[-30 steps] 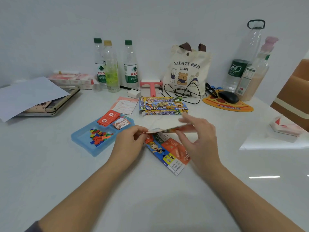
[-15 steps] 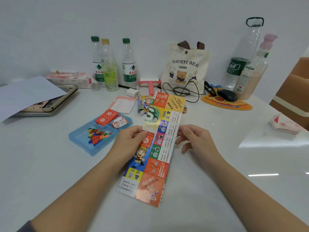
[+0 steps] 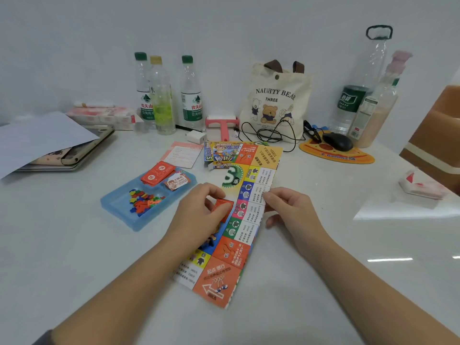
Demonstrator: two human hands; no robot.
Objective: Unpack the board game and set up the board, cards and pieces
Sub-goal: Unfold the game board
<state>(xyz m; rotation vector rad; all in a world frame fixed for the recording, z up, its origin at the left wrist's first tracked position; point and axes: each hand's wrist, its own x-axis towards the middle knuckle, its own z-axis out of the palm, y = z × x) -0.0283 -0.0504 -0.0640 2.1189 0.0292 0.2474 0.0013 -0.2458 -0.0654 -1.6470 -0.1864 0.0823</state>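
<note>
Left hand (image 3: 201, 215): fingers curled, gripping the left side of the board (image 3: 231, 252) at mid-length.
Right hand (image 3: 291, 210): thumb and forefinger pinch the board's right edge; other fingers loosely bent.
Board position: on the table (image 3: 323, 282), folded into a narrow strip, directly between both hands.
Long axis: runs from the person away towards the box (image 3: 221, 151).
Judgement: the next unfold goes sideways; both hands are equally near.
Tray (image 3: 117, 207): left of the board, holding cards (image 3: 158, 173) and pieces (image 3: 144, 202).
</note>
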